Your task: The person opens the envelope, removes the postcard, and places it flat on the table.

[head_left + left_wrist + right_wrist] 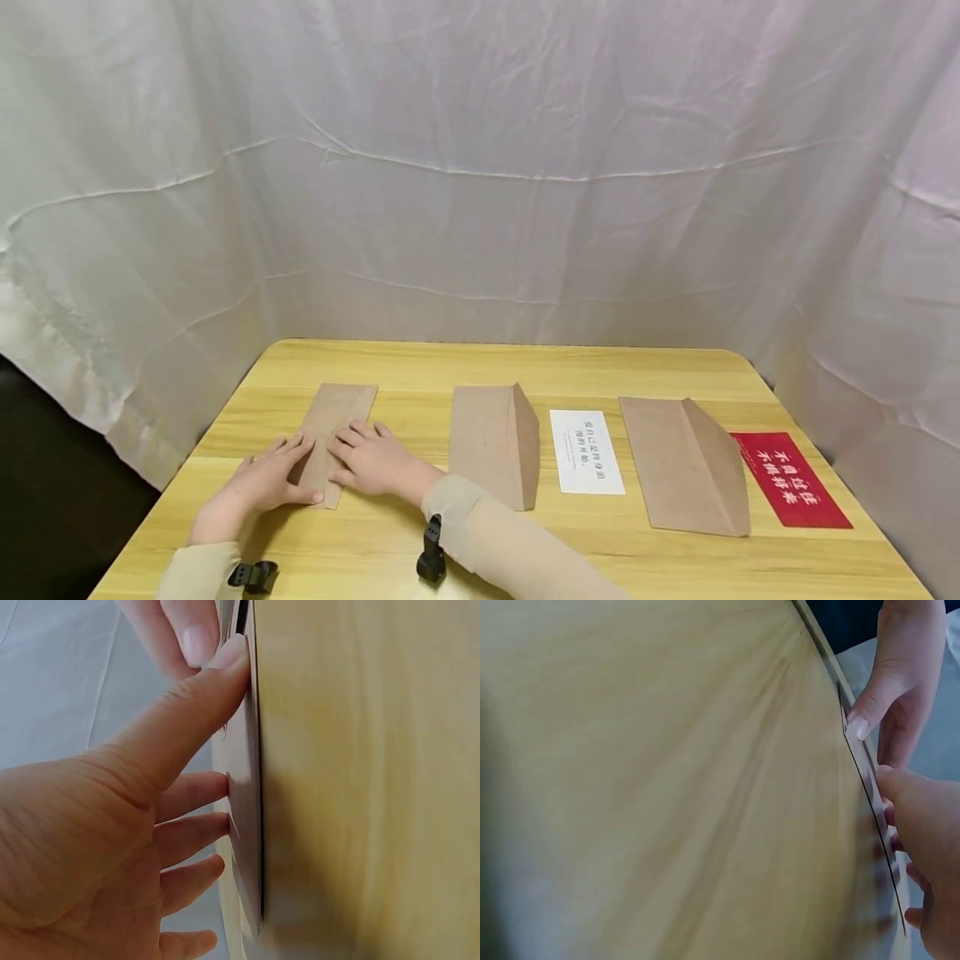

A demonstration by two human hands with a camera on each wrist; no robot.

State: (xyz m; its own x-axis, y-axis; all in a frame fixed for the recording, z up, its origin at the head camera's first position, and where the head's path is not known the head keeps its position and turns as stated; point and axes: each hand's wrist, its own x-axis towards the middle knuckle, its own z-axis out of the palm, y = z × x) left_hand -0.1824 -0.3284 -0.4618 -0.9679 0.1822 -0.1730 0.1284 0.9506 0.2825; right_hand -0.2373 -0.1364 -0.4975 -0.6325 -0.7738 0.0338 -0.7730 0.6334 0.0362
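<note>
A brown paper envelope [341,404] lies flat at the left of the table, its flap folded over. My left hand [262,483] rests on its left side, thumb on the near end and fingers spread. From the right, my right hand [375,460] presses on the envelope with fingers extended. In the left wrist view the left thumb [191,705] touches the edge of the envelope [246,787], and other fingertips meet its surface. The right wrist view shows both hands along the thin envelope, with the right hand [934,832] nearer the camera.
Right of my hands lies a second brown envelope [480,442] with its flap raised, beside a white card [585,454] with printed characters. Farther right, another envelope [667,467] with its flap out overlaps a red card [798,483]. Pale curtains [525,233] surround the wooden table [420,362].
</note>
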